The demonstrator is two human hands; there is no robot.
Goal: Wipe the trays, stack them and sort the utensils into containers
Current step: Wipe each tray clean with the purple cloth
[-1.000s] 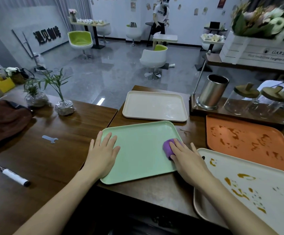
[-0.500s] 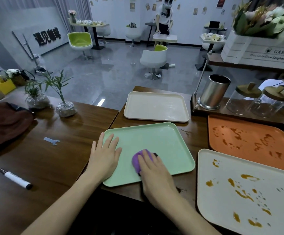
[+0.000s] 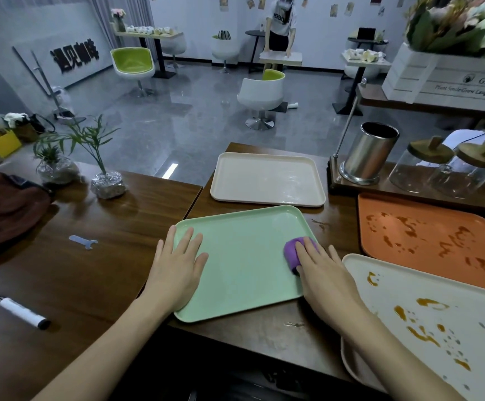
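Observation:
A mint green tray (image 3: 244, 256) lies on the wooden table right before me. My left hand (image 3: 177, 264) rests flat on its left edge, fingers spread. My right hand (image 3: 322, 273) presses a purple sponge (image 3: 293, 251) onto the tray's right side. Behind it sits a clean cream tray (image 3: 267, 179). An orange tray (image 3: 426, 241) with brown smears lies to the right. A white tray (image 3: 438, 328) with orange-brown stains is nearest on the right. A steel utensil cup (image 3: 371, 153) stands on a wooden stand at the back right.
Two glass jars with wooden lids (image 3: 426, 166) stand beside the cup. On the left table lie a white marker (image 3: 19, 311), a small flat wrench (image 3: 83, 241), a brown cloth (image 3: 4, 206) and two small plants (image 3: 105, 180). A person stands far off in the room.
My right hand slid the purple sponge from the right side to the tray's lower middle, then back to the right side. My left hand stayed on the tray's left edge.

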